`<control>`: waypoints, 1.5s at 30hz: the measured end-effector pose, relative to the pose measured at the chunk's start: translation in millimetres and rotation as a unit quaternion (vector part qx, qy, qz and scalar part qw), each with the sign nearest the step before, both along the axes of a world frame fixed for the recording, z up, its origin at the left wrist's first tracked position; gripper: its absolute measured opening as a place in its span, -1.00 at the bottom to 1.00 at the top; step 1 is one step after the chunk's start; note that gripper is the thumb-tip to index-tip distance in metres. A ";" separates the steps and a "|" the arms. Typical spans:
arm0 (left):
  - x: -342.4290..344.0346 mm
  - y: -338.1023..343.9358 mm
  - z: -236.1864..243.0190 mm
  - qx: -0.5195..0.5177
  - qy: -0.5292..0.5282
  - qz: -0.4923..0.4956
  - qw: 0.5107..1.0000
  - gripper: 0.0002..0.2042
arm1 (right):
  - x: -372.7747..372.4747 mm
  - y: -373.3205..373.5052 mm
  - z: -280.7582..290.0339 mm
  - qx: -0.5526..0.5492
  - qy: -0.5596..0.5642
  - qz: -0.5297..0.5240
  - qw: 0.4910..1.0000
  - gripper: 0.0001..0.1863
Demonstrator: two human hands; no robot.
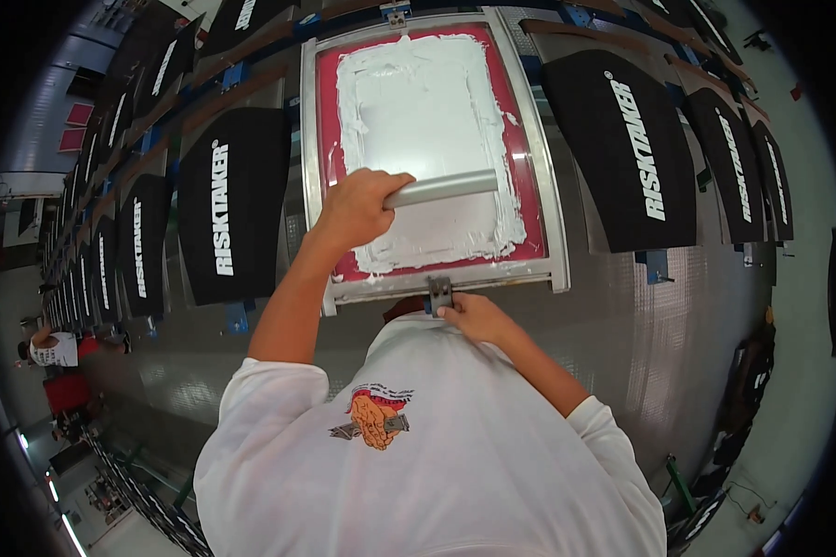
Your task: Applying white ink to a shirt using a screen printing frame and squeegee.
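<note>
My left hand [358, 206] is closed round the left end of a squeegee [450, 187] with a rounded, silvery grip. The squeegee lies across a screen-printing frame [543, 200], over its mesh. Thick white ink [409, 65] rings the mesh in a rough rectangle, with a thinner white film inside. Pink-red mesh shows around the ink. At the middle of the frame's near edge, my right hand [478, 318] grips a small dark metal clamp [439, 294] with its thumb against it. The squeegee's blade is hidden from me.
Black garment panels with white lettering lie on boards along a long row, the closest ones being a left panel [237, 204] and a right panel [627, 148]. Blue brackets [658, 266] hold the boards. Another person [56, 348] stands far off at the left.
</note>
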State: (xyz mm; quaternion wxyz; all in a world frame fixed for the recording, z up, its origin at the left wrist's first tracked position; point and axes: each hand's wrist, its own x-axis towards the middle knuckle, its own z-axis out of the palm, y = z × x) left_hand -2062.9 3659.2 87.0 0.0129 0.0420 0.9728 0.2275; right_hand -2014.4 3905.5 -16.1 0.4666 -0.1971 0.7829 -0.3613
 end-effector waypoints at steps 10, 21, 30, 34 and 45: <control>61.7 37.3 -15.5 -0.018 -0.145 0.016 0.989 -0.61 | -71.2 0.3 100.4 -0.143 0.536 -0.004 0.832 -0.58; 97.2 8.4 -71.5 -0.047 0.108 0.111 0.987 -0.76 | -67.2 -7.8 16.6 -0.088 0.542 0.017 0.836 -0.90; -194.0 -124.4 -61.1 -0.149 -0.023 0.126 0.981 -0.80 | -355.6 -149.1 39.3 0.167 0.508 0.099 0.839 -0.64; -125.4 -105.2 -27.3 -0.155 -0.086 0.075 0.981 -0.73 | -294.5 -118.5 49.6 0.147 0.458 0.120 0.869 -0.63; 12.0 -39.4 -99.1 -0.070 0.176 0.083 0.978 -0.81 | -164.9 -46.7 12.3 0.018 0.514 0.082 0.853 -0.63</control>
